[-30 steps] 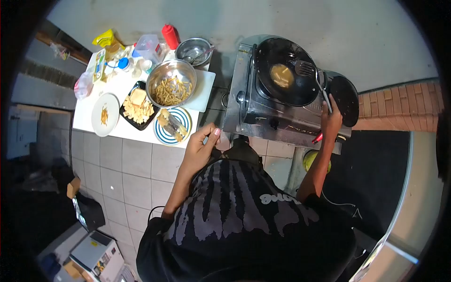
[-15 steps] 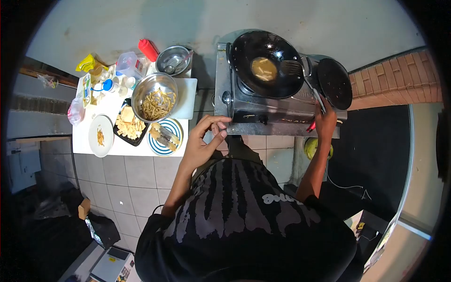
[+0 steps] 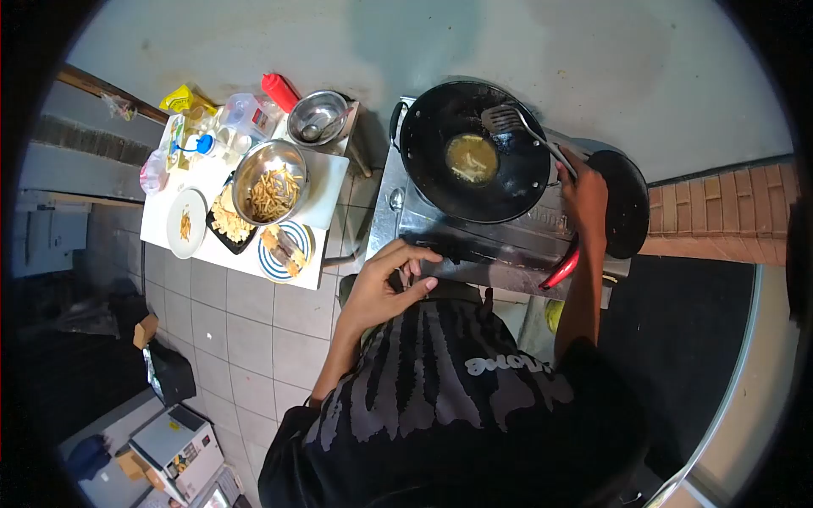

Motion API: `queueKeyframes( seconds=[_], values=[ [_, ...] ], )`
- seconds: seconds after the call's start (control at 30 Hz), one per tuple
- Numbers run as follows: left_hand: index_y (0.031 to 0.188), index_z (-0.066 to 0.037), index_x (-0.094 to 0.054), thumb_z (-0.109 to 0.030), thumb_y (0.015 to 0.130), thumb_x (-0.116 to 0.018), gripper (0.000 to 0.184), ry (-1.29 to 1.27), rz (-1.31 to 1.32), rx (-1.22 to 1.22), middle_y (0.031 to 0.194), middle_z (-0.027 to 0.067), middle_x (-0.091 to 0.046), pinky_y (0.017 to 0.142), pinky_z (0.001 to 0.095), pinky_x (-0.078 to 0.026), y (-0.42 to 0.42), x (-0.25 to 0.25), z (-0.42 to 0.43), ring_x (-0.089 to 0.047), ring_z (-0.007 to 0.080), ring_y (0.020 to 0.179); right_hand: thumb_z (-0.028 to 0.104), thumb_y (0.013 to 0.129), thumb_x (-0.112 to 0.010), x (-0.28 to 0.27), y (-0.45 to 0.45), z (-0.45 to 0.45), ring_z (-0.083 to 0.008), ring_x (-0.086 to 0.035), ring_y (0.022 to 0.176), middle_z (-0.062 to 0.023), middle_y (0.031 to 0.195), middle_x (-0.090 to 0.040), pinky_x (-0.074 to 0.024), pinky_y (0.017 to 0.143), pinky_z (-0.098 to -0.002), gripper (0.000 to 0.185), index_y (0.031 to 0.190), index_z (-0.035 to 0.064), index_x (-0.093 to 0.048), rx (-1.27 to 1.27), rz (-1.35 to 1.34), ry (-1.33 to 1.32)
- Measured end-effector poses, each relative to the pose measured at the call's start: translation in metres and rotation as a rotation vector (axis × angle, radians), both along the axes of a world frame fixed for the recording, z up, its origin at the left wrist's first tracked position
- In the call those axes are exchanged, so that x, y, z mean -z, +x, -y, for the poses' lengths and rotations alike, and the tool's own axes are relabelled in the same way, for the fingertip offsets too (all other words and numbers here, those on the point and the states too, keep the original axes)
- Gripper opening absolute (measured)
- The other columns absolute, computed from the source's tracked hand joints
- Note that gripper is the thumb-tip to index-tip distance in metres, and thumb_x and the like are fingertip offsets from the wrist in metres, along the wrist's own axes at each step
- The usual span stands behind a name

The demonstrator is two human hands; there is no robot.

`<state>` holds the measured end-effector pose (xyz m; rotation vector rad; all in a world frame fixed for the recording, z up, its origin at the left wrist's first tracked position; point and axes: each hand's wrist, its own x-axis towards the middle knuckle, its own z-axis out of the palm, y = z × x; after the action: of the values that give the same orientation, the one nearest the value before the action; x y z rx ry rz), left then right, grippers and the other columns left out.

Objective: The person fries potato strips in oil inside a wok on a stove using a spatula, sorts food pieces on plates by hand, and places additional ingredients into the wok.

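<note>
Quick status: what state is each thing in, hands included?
Wok: pale strips in pooled liquid
Slotted spatula: held, head inside wok
Right hand: closed around spatula handle
Left hand: open, nothing visibly held
Larger steel bowl: partly filled with brownish strips
Smaller steel bowl: spoon inside
Black tray: heaped with food pieces
White plate: few strips on it

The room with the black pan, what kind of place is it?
Probably a kitchen: a black wok sits on a metal stove, the right hand holds a spatula, and a metal bowl of food stands on the white table.
</note>
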<state>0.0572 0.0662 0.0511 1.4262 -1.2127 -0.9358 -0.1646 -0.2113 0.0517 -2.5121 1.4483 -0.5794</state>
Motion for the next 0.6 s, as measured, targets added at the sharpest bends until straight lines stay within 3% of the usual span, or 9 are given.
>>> queueKeyframes(
  seconds=[0.17,0.27,0.33,0.6],
  values=[
    [0.103,-0.004,-0.066,-0.007,0.076,-0.071,0.028,0.066,-0.042,-0.052,0.076,0.0011,-0.051,0.07,0.0233,-0.04,-0.018,0.001,0.007,-0.048,0.0102,0.073,0.033,0.09,-0.057,0.012,0.008,0.031,-0.0382,-0.063,0.079,-0.0193,0.083,-0.066,-0.0493,0.069,-0.0445,0.032,0.117,0.0164,-0.063,-0.094,-0.018,-0.033],
    [0.105,-0.008,-0.067,-0.006,0.077,-0.072,0.029,0.068,-0.033,-0.158,0.076,-0.0006,-0.048,0.064,0.0215,-0.037,-0.022,0.001,0.009,-0.044,0.0085,0.069,0.033,0.09,-0.057,0.017,0.017,0.043,-0.0379,-0.063,0.079,-0.0181,0.082,-0.066,-0.0495,0.07,-0.0446,0.032,0.117,0.0175,-0.063,-0.139,-0.024,-0.065],
    [0.104,-0.005,-0.066,-0.007,0.076,-0.071,0.029,0.047,-0.012,-0.184,0.073,-0.0002,-0.047,0.072,0.0239,-0.038,-0.024,-0.003,0.009,-0.047,0.0105,0.072,0.032,0.09,-0.057,0.02,0.021,0.044,-0.0379,-0.063,0.079,-0.0176,0.083,-0.066,-0.0496,0.071,-0.0444,0.032,0.117,0.0175,-0.063,-0.145,-0.061,-0.036],
    [0.1,-0.005,-0.068,-0.008,0.076,-0.071,0.025,0.073,0.014,-0.136,0.072,0.0001,-0.048,0.072,0.0249,-0.038,-0.033,-0.002,0.014,-0.045,0.0107,0.07,0.033,0.089,-0.057,0.035,0.022,0.06,-0.0367,-0.063,0.082,-0.0177,0.09,-0.066,-0.0498,0.072,-0.044,0.033,0.118,0.0178,-0.062,-0.225,-0.071,-0.051]
  ],
)
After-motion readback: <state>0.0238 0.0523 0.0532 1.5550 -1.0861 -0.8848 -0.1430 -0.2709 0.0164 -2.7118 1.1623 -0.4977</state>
